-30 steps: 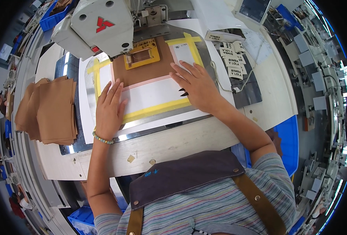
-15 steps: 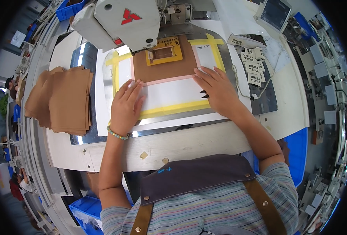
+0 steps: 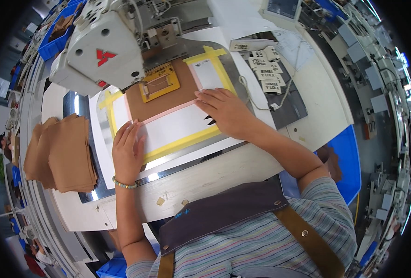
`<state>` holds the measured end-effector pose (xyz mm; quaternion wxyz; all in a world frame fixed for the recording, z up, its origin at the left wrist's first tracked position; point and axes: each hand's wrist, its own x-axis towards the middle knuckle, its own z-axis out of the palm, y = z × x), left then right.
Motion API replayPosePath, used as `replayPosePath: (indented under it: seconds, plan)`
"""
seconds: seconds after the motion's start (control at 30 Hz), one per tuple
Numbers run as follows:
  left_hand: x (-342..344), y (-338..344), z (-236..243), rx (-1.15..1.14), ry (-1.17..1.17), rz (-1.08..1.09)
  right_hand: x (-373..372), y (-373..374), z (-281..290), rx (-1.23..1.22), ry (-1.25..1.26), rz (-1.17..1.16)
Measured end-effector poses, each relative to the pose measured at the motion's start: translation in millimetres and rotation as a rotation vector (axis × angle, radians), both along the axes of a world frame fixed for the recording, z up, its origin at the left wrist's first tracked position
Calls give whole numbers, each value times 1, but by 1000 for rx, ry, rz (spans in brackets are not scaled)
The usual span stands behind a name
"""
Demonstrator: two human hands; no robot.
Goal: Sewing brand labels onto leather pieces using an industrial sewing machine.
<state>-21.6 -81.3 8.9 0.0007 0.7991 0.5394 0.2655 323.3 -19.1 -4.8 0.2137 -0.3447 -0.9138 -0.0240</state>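
Observation:
A brown flat piece (image 3: 168,104), leather-like, lies in a white template (image 3: 173,129) edged with pink strips and yellow tape. My left hand (image 3: 127,155) rests at its near left corner, fingers stretched out on the pink edge. At the near right corner is my right hand (image 3: 226,113), its fingers extended on the edge. Two black pointed tips, like thread snips (image 3: 210,121), poke out from under that palm; the rest is hidden. A yellow frame (image 3: 174,85) with a rectangular window sits on the brown piece, beside the white sewing machine head (image 3: 94,55).
A stack of brown pieces (image 3: 71,153) is at the left. White printed labels (image 3: 265,69) and a cord (image 3: 261,107) lie at the right. Behind them stands a screen (image 3: 283,8). Blue bins (image 3: 349,162) flank the table (image 3: 242,169).
My view has turned, so the table and machine appear tilted and shifted left. Both hands keep about the same places on the template's near edge.

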Motion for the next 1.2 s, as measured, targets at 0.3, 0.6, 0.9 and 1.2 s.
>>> replayPosePath:
  seconds: [0.3, 0.6, 0.9, 1.2]
  plan:
    - [-2, -5, -1, -17, 52, 26, 40, 0, 131, -318, 784, -160]
    - [-1, -2, -3, -5, 61, -3, 140, 60, 96, -250, 36, -806]
    - [-3, -4, -4, -19, 57, 9, 160, 112, 29, -369, 267, -684]
    - [15, -10, 25, 60, -9, 30, 143, 99, 58, -85, 433, -556]
